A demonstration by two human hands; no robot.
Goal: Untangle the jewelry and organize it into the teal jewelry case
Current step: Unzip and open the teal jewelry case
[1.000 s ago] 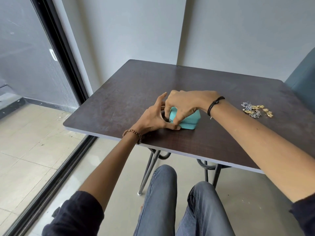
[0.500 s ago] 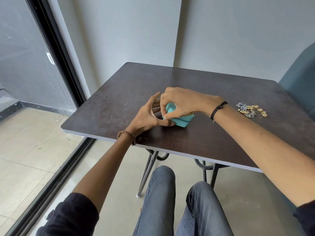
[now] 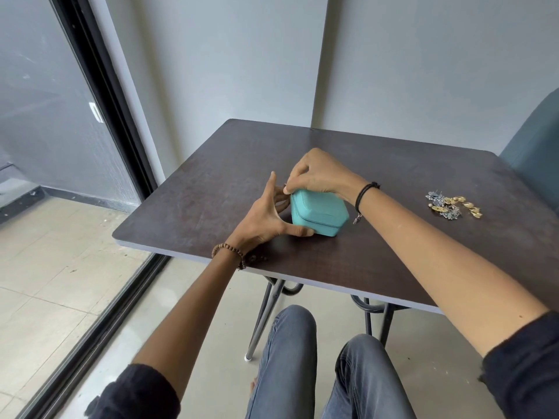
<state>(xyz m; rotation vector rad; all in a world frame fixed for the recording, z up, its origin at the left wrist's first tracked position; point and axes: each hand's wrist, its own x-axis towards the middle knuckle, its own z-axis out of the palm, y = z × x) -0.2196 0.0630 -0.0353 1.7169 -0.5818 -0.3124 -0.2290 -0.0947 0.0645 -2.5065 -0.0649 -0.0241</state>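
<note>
Plainly shut, the teal jewelry case sits on the table toward its left edge, about midway between the front and back edges, its zip seam running round the side. The left hand holds it from the left: the thumb lies pressed along the lower near corner, the other fingers reach round the far left side, and the index finger points up. The right hand comes over the top with its fingertips pinched together at the seam on the case's far left corner; what they pinch is too small to tell.

The jewelry, a tangled heap of silver and gold pieces, lies near the right edge, well apart from the case.

A wooden bead bracelet circles the left wrist, a black cord bracelet the right. A small white tag on the glass door is too small to read.
</note>
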